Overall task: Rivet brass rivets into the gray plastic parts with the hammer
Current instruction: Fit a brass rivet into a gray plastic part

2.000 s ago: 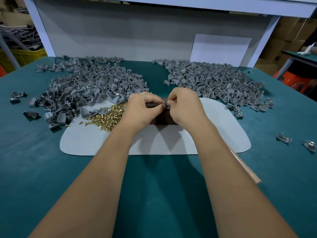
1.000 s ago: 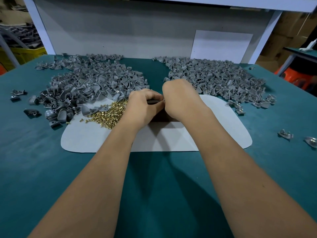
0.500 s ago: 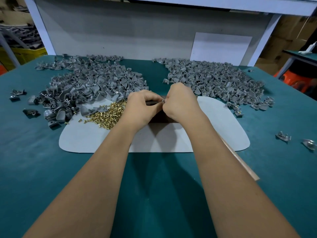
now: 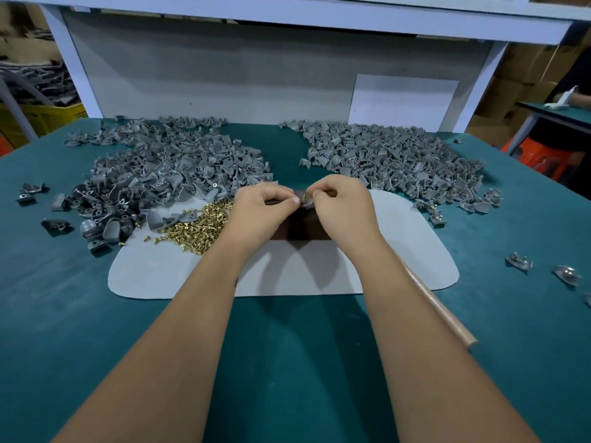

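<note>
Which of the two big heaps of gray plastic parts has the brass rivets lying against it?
The left heap of gray plastic parts: the loose brass rivets spill along its near edge. The right heap has none beside it.

Even overhead light, fairly bright; soft forearm shadows fall toward the viewer on the pale mat [image 4: 399, 251] (wide-angle bending at edges). Background corners perhaps slightly blurred.

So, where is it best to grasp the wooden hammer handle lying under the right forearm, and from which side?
Probably the free end of the wooden handle, taken from the right: it lies flat on the table, and the right forearm covers its upper part and the head.
</note>
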